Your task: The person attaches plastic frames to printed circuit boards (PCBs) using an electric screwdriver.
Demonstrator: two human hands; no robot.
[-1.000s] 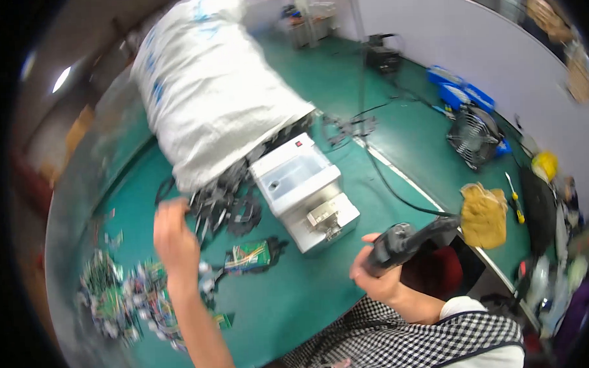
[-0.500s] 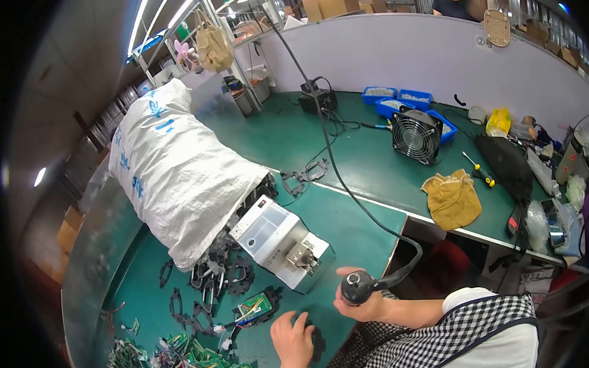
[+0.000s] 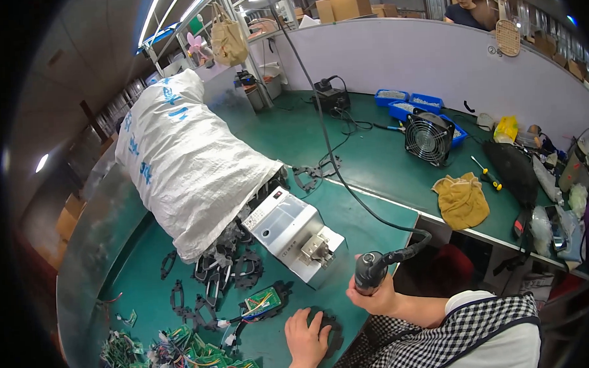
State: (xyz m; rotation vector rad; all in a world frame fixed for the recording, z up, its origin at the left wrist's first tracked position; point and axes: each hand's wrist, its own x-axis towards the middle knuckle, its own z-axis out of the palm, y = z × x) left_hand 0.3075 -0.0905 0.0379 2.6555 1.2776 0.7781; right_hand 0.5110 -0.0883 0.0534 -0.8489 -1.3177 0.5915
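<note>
My right hand (image 3: 376,299) is wrapped round a black electric screwdriver (image 3: 370,271). The tool stands near upright at the bench's near edge, its cable leaving the top; its bit is hidden. My left hand (image 3: 306,339) lies low on the green bench with fingers apart, beside a dark piece (image 3: 334,328) partly under the fingertips. Just left of it is a green circuit board (image 3: 263,302) with coloured wires, set in a black plastic frame. A white box-shaped machine (image 3: 286,228) with a metal mechanism (image 3: 317,249) stands beyond both hands.
A large white woven sack (image 3: 184,168) spills black plastic frames (image 3: 213,271) on the left. Wired circuit boards (image 3: 190,356) are heaped at the near left. Across the bench are a black fan (image 3: 428,139), blue bins (image 3: 428,101), a tan cloth (image 3: 461,201) and a screwdriver (image 3: 491,178).
The view has shifted, moving most things slightly right. My right hand has turned the electric screwdriver more upright. My left hand remains low on the bench, near the dark piece.
</note>
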